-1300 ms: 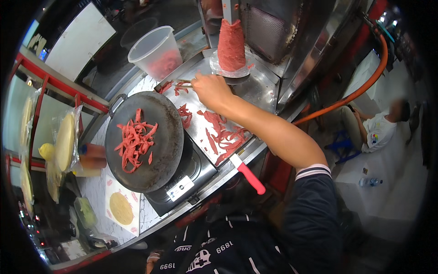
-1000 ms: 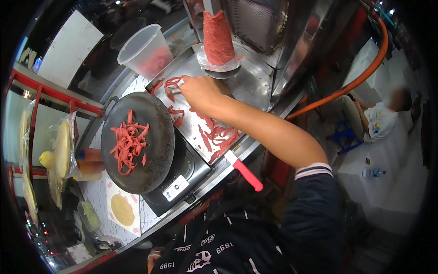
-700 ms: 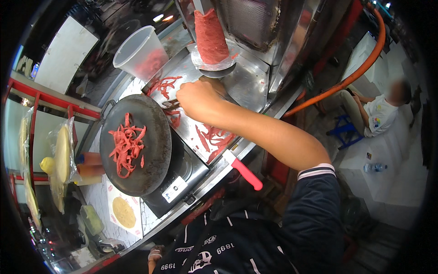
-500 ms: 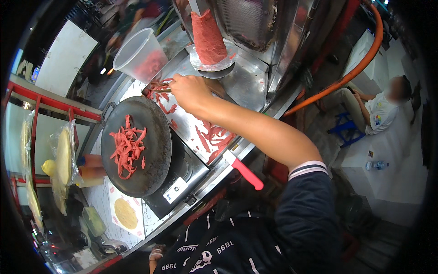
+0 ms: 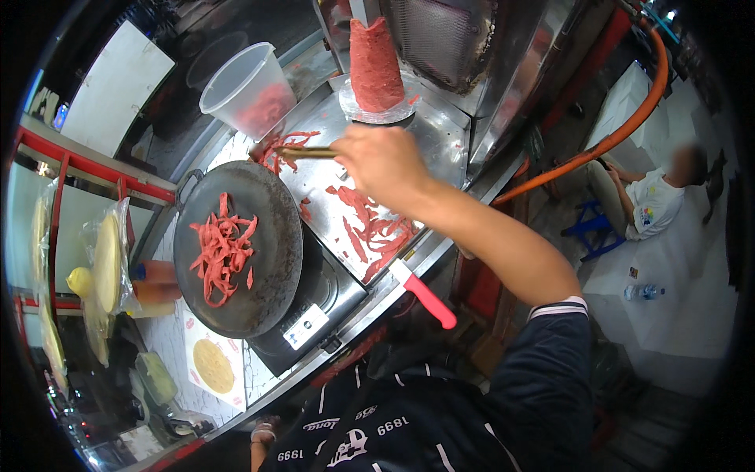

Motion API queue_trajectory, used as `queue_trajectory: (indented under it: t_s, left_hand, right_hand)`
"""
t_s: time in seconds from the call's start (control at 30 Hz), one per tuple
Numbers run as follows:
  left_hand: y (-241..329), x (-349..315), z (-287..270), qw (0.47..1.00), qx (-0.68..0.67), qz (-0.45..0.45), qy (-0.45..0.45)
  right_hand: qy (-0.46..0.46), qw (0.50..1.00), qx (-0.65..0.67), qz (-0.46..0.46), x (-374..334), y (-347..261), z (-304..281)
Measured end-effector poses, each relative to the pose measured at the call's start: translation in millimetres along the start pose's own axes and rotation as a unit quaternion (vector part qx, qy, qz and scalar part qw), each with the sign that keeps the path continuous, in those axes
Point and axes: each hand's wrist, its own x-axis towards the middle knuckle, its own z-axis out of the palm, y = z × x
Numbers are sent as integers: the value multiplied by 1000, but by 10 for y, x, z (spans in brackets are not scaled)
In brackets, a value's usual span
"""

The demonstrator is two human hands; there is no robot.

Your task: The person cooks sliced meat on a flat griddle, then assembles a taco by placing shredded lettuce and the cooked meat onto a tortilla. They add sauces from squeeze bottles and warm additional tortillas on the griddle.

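My right hand (image 5: 381, 161) is closed around brass-coloured tongs (image 5: 314, 153), held low over the metal tray (image 5: 440, 149). The tongs' far end meets thin red meat strips (image 5: 287, 141) at the tray's left end; whether it pinches any is unclear. More loose meat strips (image 5: 373, 228) lie under my forearm, on the tray's near part. Left of the tray, a round black griddle pan (image 5: 271, 212) carries a heap of red meat strips (image 5: 222, 252). My left hand (image 5: 265, 431), apparently gloved, hangs by the counter's near edge; its fingers are too small to make out.
A red meat cone (image 5: 376, 71) stands on a spit before the grill. A clear tub (image 5: 248, 86) holds more meat. The red-handled knife (image 5: 425, 295) juts over the counter edge. The pan rests on a stove (image 5: 314, 315). A flatbread (image 5: 214, 366) lies on paper. A person (image 5: 657, 193) sits at right.
My right hand has moved rightward relative to the tray, and more of the tongs now shows. The meat on the pan looks the same. The whole view has shifted slightly.
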Motion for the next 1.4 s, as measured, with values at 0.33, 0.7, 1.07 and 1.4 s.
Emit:
queue_trajectory:
  t_s: [0.33,0.7,1.07,1.4]
  left_hand:
    - [-30,125,47,1000,10,9,-1]
    - [-80,33,111,999,36,13,-12]
    - [-95,-23,690,924,279,229,125]
    - [-133,106,912,996,-32,65,56]
  right_hand:
    - [-132,990,-48,27,-339,-289,-1142]
    - [-79,994,-74,-14,162,-149,444]
    - [-100,995,-3,15,-607,-262,178]
    - [-52,990,120,47,-539,-965,-668]
